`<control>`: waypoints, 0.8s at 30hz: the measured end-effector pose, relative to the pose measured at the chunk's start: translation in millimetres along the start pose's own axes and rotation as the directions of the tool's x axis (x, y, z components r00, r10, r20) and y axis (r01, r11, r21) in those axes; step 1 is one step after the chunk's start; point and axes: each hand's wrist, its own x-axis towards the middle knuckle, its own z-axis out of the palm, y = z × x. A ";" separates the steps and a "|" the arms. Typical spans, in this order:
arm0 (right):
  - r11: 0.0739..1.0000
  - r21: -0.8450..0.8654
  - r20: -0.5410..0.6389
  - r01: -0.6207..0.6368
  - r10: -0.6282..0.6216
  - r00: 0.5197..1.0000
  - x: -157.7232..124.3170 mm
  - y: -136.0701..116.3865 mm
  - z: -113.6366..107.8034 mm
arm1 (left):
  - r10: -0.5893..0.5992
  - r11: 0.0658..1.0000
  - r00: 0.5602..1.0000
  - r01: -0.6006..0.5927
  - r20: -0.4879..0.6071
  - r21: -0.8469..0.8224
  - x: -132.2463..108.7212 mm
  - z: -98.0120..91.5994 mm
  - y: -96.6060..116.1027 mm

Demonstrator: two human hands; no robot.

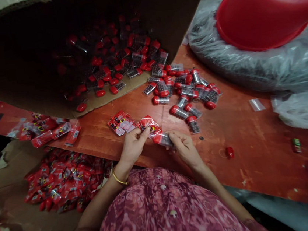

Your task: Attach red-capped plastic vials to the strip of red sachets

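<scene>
Red-capped clear tube, with dark contents, sits between the person's two hands above the near edge of the reddish wooden table. From where I stand, the right hand has its thumb and fingers pinched on the tube's clear end. The left hand, below a gold bangle, grips a shiny red printed packet between thumb and fingers. The tube's red end meets the packet's near side; I can't tell whether it is inside the mouth. Just left of the packet lies a stack of red printed cards. Beyond the right hand, a loose heap of similar tubes spreads from a large cardboard carton tipped on its side. Filled red packs lie at the table's left, and more fill an open box below. A red bucket rests upside down on a plastic-wrapped bundle.
</scene>
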 end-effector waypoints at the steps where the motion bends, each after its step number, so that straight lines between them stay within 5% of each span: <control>1: 0.998 -0.030 -0.024 0.049 -0.050 0.998 -0.6 0.2 1.0 | -0.013 0.999 1.000 0.014 0.010 -0.047 0.4 1.5 0.4; 7: 0.968 -0.156 -0.083 0.197 -0.212 0.974 -2.0 6.9 6.3 | -0.148 0.939 0.984 0.170 0.095 -0.298 2.3 13.2 -0.2; 12: 0.954 -0.198 -0.139 0.224 -0.254 0.957 1.8 14.4 10.9 | -0.241 0.893 0.970 0.225 0.007 -0.391 -0.5 20.8 -6.1; 24: 0.981 0.017 -0.161 0.192 -0.187 0.969 16.1 8.9 35.9 | -0.102 0.873 0.993 0.116 0.055 -0.474 5.6 27.0 -6.9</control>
